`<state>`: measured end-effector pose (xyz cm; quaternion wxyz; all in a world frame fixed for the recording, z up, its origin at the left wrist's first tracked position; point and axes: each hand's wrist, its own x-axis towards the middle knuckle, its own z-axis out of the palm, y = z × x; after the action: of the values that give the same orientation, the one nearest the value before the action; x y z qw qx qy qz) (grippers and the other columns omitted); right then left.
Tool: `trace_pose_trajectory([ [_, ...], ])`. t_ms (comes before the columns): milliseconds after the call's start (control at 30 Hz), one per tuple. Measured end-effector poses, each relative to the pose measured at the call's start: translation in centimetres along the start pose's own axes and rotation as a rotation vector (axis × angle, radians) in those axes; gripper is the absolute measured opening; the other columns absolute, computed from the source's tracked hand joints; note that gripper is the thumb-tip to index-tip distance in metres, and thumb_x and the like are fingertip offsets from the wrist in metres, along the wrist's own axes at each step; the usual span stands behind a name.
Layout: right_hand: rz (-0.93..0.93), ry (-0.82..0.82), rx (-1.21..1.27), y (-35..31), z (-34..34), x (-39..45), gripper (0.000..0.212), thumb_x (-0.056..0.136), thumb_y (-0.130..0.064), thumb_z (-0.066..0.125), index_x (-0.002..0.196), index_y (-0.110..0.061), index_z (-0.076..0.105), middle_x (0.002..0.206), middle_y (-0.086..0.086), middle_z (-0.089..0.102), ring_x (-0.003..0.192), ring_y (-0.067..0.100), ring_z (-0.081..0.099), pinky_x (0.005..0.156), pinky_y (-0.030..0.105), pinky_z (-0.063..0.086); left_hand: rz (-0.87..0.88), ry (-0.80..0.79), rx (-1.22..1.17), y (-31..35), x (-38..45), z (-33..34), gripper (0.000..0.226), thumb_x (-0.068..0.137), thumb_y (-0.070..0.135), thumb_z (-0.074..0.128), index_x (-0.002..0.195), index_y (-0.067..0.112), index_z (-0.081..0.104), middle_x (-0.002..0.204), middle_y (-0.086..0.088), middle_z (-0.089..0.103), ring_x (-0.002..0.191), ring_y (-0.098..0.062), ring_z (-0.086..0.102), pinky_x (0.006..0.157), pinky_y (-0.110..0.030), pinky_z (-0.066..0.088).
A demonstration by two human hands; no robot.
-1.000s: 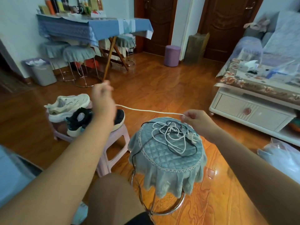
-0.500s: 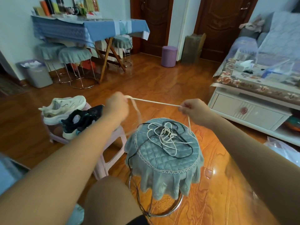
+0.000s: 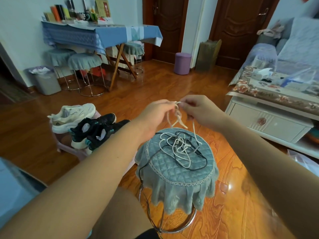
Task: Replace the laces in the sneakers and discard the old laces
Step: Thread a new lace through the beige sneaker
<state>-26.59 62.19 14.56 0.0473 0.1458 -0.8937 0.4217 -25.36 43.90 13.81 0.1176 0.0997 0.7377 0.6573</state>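
1. We see both hands raised together above a round stool [image 3: 176, 171] with a quilted grey-green cover, in a living room with a wooden floor [image 3: 155, 87].
2. The left hand [image 3: 155, 116] has its fingers [image 3: 168, 105] curled and pinched on a white lace [image 3: 177, 116]; the right hand [image 3: 202, 112] pinches the same lace just beside it, so the two hands nearly touch.
3. From the pinch, the white lace hangs in loose loops down to the stool's seat, one strand dropping beneath the right hand.
4. On the seat lies a tangle of laces [image 3: 179, 147], white cord mixed with black cord; a black strand trails over the stool's near-left edge towards its metal base ring.
5. To the left, on a low pink plastic stool [image 3: 69, 145], we see the sneakers: a cream sneaker [image 3: 74, 116] at the back and a pair of black sneakers [image 3: 96, 131] with teal trim in front of it.
6. Further back stand a folding bench [image 3: 103, 35] under a blue cloth, covered stools beneath it, and a grey waste bin [image 3: 46, 80] lined with a bag by the wall.
7. A white coffee table [image 3: 269, 116] with a floral cover stands to the right.
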Motion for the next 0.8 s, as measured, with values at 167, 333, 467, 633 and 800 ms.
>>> trace_pose_trajectory([
  [167,0.058,-0.074,-0.063,-1.3,0.3,0.3,0.023,0.102,-0.019,0.056,0.088,-0.008,0.071,0.078,0.006,0.07,0.063,0.012,0.059,0.062,0.028,0.052,-0.054,-0.121,0.076,0.5,0.1,0.4,0.023,0.102,0.011,0.055,0.082,0.009,0.065,0.083,-0.01,0.07,0.073,-0.025,0.059,0.065,-0.034,0.043],
  [333,0.132,-0.059,-0.077,1.7,-1.0,-0.4,0.025,0.1,-0.032,0.061,0.091,-0.012,0.073,0.088,0.006,0.069,0.072,0.015,0.059,0.068,0.027,0.055,-0.095,0.333,0.232,-0.2,0.9,-3.2,0.021,0.1,0.011,0.052,0.089,0.004,0.068,0.074,-0.005,0.062,0.063,-0.018,0.055,0.066,-0.032,0.047],
  [467,0.276,0.106,0.015,6.6,-2.9,-1.2,0.023,0.102,-0.035,0.058,0.092,-0.021,0.074,0.081,0.004,0.06,0.074,0.019,0.055,0.076,0.04,0.054,-0.229,0.79,-0.334,-1.5,1.5,-9.6,0.016,0.1,0.007,0.053,0.099,0.007,0.069,0.083,-0.002,0.064,0.064,-0.011,0.054,0.069,-0.024,0.047],
  [633,0.324,0.172,0.173,7.6,-2.2,-2.1,0.025,0.103,-0.03,0.057,0.095,-0.016,0.074,0.073,0.003,0.049,0.069,0.017,0.047,0.068,0.033,0.049,-0.237,0.831,-0.399,-3.6,0.4,-13.1,0.041,0.105,0.015,0.042,0.143,0.005,0.054,0.08,0.004,0.057,0.059,-0.006,0.051,0.04,-0.014,0.042],
  [800,0.284,0.079,0.548,3.2,2.1,-3.0,0.023,0.107,-0.014,0.046,0.121,-0.014,0.064,0.062,0.0,0.049,0.052,0.011,0.042,0.062,0.03,0.039,-0.278,0.782,-0.399,-1.8,-2.4,-12.6,0.016,0.1,0.014,0.051,0.091,0.015,0.064,0.09,-0.003,0.071,0.071,-0.016,0.063,0.073,-0.027,0.049],
])
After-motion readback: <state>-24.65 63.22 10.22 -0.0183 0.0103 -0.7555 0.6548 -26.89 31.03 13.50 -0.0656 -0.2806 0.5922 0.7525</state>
